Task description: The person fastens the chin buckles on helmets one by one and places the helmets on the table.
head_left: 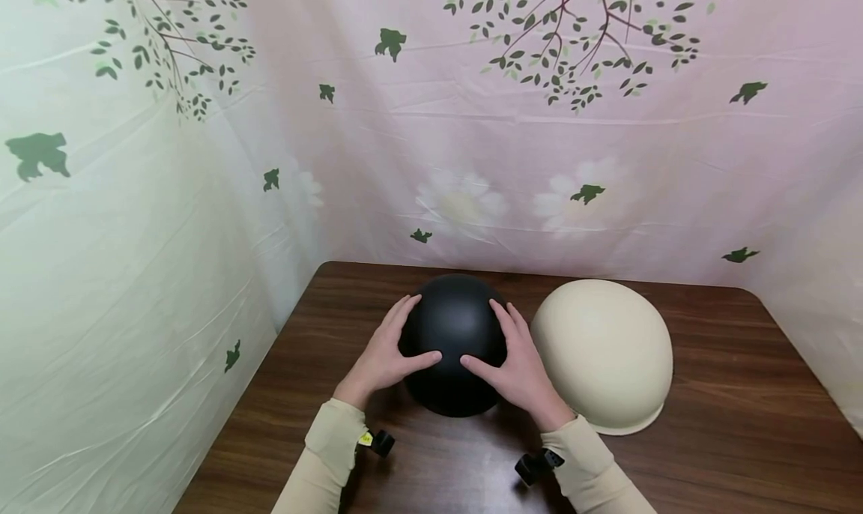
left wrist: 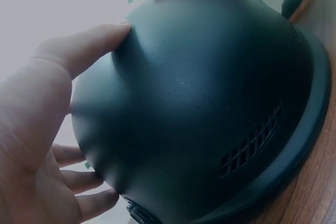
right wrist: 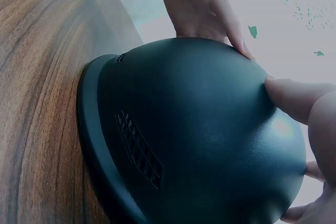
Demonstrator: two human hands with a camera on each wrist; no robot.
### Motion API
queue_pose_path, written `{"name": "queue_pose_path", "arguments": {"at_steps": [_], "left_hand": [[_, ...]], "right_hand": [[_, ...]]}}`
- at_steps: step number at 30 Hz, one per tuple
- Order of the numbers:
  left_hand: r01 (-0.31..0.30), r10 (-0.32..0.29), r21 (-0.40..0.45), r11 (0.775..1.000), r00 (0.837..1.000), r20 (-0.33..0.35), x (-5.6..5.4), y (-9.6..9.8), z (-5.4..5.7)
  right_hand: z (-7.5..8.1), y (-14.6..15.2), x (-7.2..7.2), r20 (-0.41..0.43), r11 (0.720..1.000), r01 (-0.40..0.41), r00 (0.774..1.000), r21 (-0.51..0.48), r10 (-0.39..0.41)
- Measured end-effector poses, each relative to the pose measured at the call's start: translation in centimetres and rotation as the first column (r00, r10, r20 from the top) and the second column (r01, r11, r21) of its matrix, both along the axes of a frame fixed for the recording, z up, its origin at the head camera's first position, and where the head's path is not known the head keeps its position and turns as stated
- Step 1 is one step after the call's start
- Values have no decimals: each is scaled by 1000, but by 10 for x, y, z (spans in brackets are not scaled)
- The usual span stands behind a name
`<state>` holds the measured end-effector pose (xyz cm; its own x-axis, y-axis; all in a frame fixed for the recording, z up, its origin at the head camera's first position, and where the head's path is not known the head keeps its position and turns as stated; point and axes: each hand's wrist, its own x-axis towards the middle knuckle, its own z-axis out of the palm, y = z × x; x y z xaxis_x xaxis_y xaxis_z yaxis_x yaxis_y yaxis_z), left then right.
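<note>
A black helmet (head_left: pixel 453 327) with a smooth dome stands dome-up on the wooden table. Slotted vents (left wrist: pixel 252 142) run above its rim in both wrist views. My left hand (head_left: pixel 387 353) holds the helmet's left side, thumb on the near face and fingers spread toward the far side. On the opposite side my right hand (head_left: pixel 515 357) grips it the same way, the two thumb tips a small gap apart. A cream helmet (head_left: pixel 603 353), also dome-up, stands just right of my right hand. The inside of both helmets is hidden.
The dark brown table (head_left: pixel 735 394) has rounded far corners. Behind it hangs a pale curtain (head_left: pixel 377 154) printed with leaves, birds and flowers, and it continues along the left side. Small black cameras (head_left: pixel 383 443) are strapped at both wrists.
</note>
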<state>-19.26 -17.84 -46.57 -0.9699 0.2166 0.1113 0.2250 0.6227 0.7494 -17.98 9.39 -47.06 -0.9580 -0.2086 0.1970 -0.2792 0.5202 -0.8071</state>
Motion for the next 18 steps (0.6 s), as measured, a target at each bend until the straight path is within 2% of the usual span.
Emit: {"name": "queue_pose_path", "arguments": {"at_steps": [8, 14, 16, 18], "left_hand": [[12, -12, 0, 1000, 1000, -14, 1, 1, 2], [29, -29, -7, 1000, 999, -27, 4, 6, 7], [29, -29, -6, 1000, 998, -54, 7, 10, 10], [25, -25, 0, 1000, 994, -110, 10, 15, 13]], "right_hand": [[2, 2, 1, -3, 1000, -10, 1000, 12, 10], [5, 14, 3, -60, 999, -2, 998, 37, 4], [7, 21, 6, -89, 1000, 2, 996, 22, 0], [10, 28, 8, -125, 1000, 5, 992, 4, -5]]}}
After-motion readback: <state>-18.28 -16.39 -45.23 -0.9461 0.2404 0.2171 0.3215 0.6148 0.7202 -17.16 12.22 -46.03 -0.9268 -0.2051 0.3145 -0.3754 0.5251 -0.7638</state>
